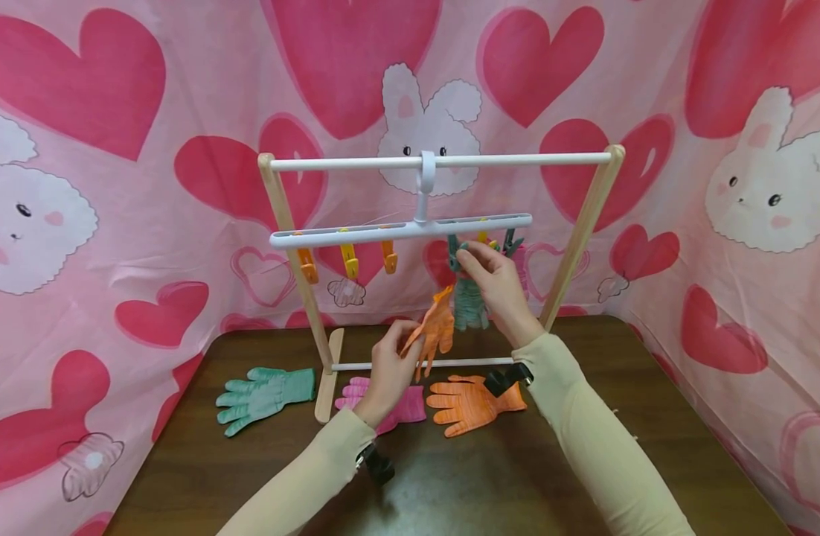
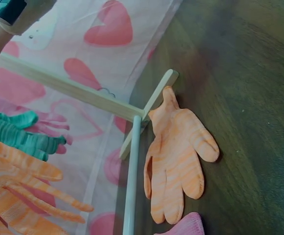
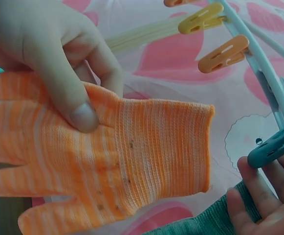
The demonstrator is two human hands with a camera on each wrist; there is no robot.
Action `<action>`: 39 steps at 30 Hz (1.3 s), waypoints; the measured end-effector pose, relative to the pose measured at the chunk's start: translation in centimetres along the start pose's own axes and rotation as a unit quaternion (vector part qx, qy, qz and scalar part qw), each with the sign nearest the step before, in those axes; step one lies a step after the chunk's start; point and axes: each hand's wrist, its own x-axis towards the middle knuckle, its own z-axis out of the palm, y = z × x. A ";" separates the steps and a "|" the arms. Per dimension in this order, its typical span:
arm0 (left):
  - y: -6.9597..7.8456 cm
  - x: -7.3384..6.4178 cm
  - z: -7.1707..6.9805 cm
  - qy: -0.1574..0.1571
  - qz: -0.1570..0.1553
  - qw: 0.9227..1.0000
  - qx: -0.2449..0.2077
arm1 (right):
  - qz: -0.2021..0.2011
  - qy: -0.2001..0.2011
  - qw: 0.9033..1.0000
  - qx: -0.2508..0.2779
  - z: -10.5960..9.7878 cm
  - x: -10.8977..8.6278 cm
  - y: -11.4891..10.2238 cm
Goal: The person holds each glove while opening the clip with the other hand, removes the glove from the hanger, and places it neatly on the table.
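Note:
My left hand [image 1: 391, 365] pinches a striped orange glove [image 1: 438, 327] between thumb and fingers. In the right wrist view, that thumb presses on the glove just below its ribbed cuff [image 3: 166, 152], which points toward the hanger. My right hand [image 1: 495, 283] pinches a dark green clothespin [image 3: 269, 149] on the white hanger [image 1: 356, 236]. The clothespin's jaws are partly hidden, so I cannot tell how far apart they stand. A green glove [image 1: 470, 305] hangs behind the orange one, partly covered by my right hand. Beyond it shows a hanging pink glove [image 2: 54, 122].
The hanger hooks over the white bar [image 1: 517, 159] of a wooden rack [image 1: 577, 231]. Orange and yellow clothespins [image 1: 350, 257] hang on its left half. On the table [image 1: 450, 491] lie a green glove [image 1: 266, 394], a pink glove [image 1: 408, 408] and another orange glove [image 1: 466, 406].

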 end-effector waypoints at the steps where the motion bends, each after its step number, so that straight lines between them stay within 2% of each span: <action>1: 0.0 -0.1 0.0 -0.002 0.000 1.000 0.000 | -0.002 -0.001 1.000 0.004 0.0 0.0 0.1; 9: -0.2 -0.7 -0.2 -0.013 -0.007 1.000 -0.002 | -0.014 -0.010 0.999 0.027 -0.5 -0.2 0.7; 15: -0.3 -1.3 -0.5 -0.023 -0.006 1.000 0.002 | -0.021 -0.034 0.998 0.041 -1.3 -0.9 1.6; 23: -0.1 -2.2 -0.8 -0.039 -0.001 0.999 0.011 | 0.004 -0.046 0.999 0.016 -3.1 -2.9 2.6; 30: 0.3 -3.1 -0.9 -0.057 0.035 0.996 0.065 | 0.021 -0.052 0.998 -0.028 -5.3 -5.2 3.6; 36: 0.6 -4.3 -0.8 -0.081 0.059 0.987 0.122 | 0.052 -0.059 0.994 -0.075 -7.7 -7.5 4.2; 39: 0.8 -4.8 -0.5 -0.093 0.086 0.981 0.150 | 0.039 -0.062 0.994 -0.083 -8.8 -8.4 4.6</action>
